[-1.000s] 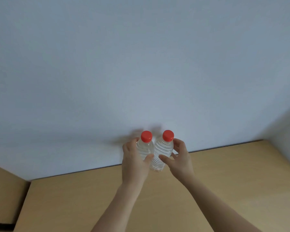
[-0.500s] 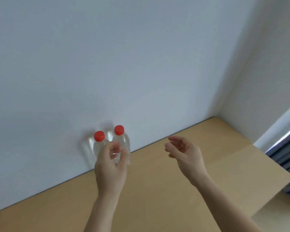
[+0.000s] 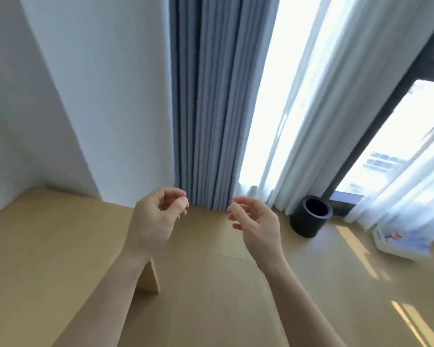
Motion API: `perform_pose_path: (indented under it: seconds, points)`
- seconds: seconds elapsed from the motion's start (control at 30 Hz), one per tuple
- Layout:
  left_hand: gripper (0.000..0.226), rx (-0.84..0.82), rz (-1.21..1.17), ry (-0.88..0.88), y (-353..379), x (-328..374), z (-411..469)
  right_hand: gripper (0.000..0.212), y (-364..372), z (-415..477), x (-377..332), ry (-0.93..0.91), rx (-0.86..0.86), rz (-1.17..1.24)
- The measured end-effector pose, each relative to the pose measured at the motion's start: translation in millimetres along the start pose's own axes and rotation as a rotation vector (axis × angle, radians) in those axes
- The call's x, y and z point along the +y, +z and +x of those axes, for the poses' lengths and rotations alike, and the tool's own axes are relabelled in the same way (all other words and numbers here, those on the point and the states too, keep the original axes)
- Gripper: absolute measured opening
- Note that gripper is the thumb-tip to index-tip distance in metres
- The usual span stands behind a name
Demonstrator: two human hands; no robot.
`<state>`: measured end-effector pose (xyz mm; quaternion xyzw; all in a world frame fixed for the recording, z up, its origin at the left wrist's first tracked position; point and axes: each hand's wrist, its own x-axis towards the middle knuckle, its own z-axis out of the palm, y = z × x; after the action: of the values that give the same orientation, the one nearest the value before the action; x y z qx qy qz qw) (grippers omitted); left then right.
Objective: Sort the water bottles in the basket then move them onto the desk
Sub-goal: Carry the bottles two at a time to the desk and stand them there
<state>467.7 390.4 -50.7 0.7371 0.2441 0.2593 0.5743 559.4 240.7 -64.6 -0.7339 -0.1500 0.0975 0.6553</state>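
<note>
Between bottles, we judge: our left hand and right hand hover empty, loosely curled, above the desk — next, find the basket.

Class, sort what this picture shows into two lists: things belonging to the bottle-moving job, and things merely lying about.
Job: light wooden desk; empty left hand; empty right hand. No bottles or basket in view.
Lying about: black cylindrical pot; white printed packet; grey-blue pleated curtain.

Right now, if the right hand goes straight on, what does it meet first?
Probably the pleated grey-blue fabric curtain; the right hand has free air before it, though depth is unclear.
</note>
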Motion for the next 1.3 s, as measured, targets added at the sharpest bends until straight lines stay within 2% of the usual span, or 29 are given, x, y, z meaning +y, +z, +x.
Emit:
perform_pose_path:
  seconds: [0.13, 0.27, 0.47, 0.77, 0.87, 1.03, 1.3]
  points:
    - [0.008, -0.307, -0.020, 0.049, 129, 21, 21, 0.010, -116, 20, 22, 0.036, 0.310, 0.007]
    - [0.012, -0.577, -0.035, 0.062, 231, 32, 36, 0.011, -194, 28, 47, 0.122, 0.554, 0.002]
    - [0.013, -0.819, -0.066, 0.027, 359, 30, 80, 0.015, -275, 76, 78, 0.204, 0.817, 0.028]
    - [0.014, -1.010, -0.149, 0.026, 529, 64, 200, 0.012, -370, 218, 79, 0.219, 1.024, 0.059]
    - [0.011, -1.081, -0.118, 0.065, 578, 72, 222, 0.012, -397, 244, 89, 0.255, 1.097, 0.072]
    - [0.011, -1.169, -0.075, 0.035, 647, 78, 240, 0.015, -443, 280, 111, 0.280, 1.170, 0.136]
    - [0.014, -1.109, -0.005, 0.133, 769, 99, 268, 0.011, -572, 355, 160, 0.280, 1.209, 0.249]
